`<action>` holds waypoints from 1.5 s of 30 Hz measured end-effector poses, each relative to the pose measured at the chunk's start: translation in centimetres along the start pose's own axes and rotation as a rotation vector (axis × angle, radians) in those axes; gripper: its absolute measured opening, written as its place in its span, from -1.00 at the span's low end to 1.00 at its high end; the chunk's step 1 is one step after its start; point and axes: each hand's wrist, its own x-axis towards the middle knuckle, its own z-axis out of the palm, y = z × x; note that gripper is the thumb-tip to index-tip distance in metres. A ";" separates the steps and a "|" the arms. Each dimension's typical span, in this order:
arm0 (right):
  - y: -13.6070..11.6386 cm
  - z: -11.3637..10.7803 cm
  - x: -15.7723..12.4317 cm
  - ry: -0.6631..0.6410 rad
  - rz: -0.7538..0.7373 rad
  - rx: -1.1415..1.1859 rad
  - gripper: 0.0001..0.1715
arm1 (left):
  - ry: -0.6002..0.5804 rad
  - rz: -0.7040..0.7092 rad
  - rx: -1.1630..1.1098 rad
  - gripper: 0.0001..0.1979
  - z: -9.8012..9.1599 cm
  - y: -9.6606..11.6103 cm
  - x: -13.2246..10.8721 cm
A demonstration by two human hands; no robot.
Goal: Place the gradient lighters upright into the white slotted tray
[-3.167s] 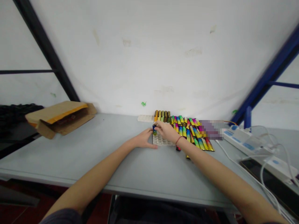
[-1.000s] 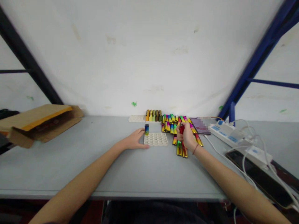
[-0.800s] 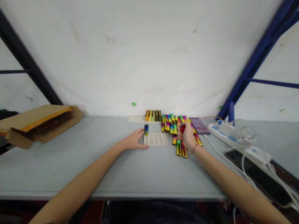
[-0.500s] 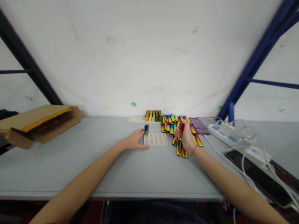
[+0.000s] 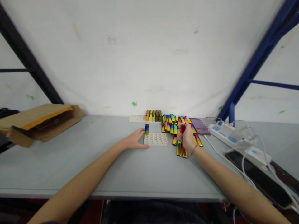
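Lighters with a shiny rainbow-and-gold metal finish [image 5: 168,126] lie in a heap at the far middle of the grey desk [image 5: 93,161], just right of a white dimpled plastic tray [image 5: 156,140]. The right hand [image 5: 187,139] is over the near edge of that heap, its fingers curled shut around a red lighter [image 5: 182,128] whose upper end shows above the knuckles; a thin red cord circles the wrist. Two rainbow lighters [image 5: 181,150] lie side by side on the desk just near of this hand. The left hand [image 5: 133,142] rests palm down on the desk, fingers loosely spread and holding nothing, its fingertips against the tray's left edge. A single blue-topped rainbow lighter [image 5: 146,129] stands upright in the tray's far left corner, just beyond the left thumb. Against the wall, a second white tray [image 5: 135,118] carries a row of upright yellow, green and brown lighters [image 5: 153,115]. An open brown cardboard box [image 5: 39,123] lies on its side far to the left. On the right are a white power strip [image 5: 224,132] with white cables and a black phone [image 5: 257,175] lying flat.
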 end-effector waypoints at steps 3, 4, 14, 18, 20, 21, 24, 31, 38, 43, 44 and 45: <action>0.0 0.1 0.0 -0.015 0.007 0.000 -0.62 | 0.002 0.009 -0.002 -0.16 0.1 -0.1 0.0; 0.0 0.1 0.0 -0.020 0.007 -0.001 -0.60 | 0.003 0.010 -0.001 -0.17 0.1 -0.1 0.0; 0.8 -0.3 0.3 -0.063 0.007 -0.016 -0.62 | 0.005 0.002 0.006 -0.16 0.1 0.0 0.1; 0.4 -0.1 0.0 -0.095 0.064 -0.027 -0.58 | -0.005 -0.013 -0.003 -0.14 0.0 0.2 0.1; 0.3 0.0 -0.1 -0.105 0.093 -0.041 -0.54 | -0.005 -0.010 -0.010 -0.15 0.0 0.2 0.1; 0.3 0.0 -0.1 -0.111 0.100 -0.051 -0.52 | -0.004 -0.006 -0.012 -0.15 0.0 0.2 0.0; 0.5 0.2 -0.2 -0.142 0.086 -0.119 -0.45 | -0.001 -0.005 -0.014 -0.16 -0.1 0.2 0.0; 0.0 1.8 -0.8 -0.324 -0.250 -0.527 -0.54 | 0.007 -0.010 -0.015 -0.15 0.1 0.3 0.1; 0.9 5.2 0.9 -0.482 -0.530 -0.714 -0.76 | 0.025 -0.012 -0.033 -0.12 0.2 0.4 0.2; 2.3 6.4 0.9 -0.476 -0.678 -0.809 -0.88 | 0.029 0.000 -0.031 -0.13 0.3 0.4 0.2; 2.4 6.5 0.8 -0.479 -0.700 -0.844 -0.89 | 0.031 0.002 -0.029 -0.13 0.4 0.4 0.2; 2.4 6.6 0.7 -0.479 -0.714 -0.879 -0.90 | 0.033 0.006 -0.029 -0.14 0.4 0.3 0.2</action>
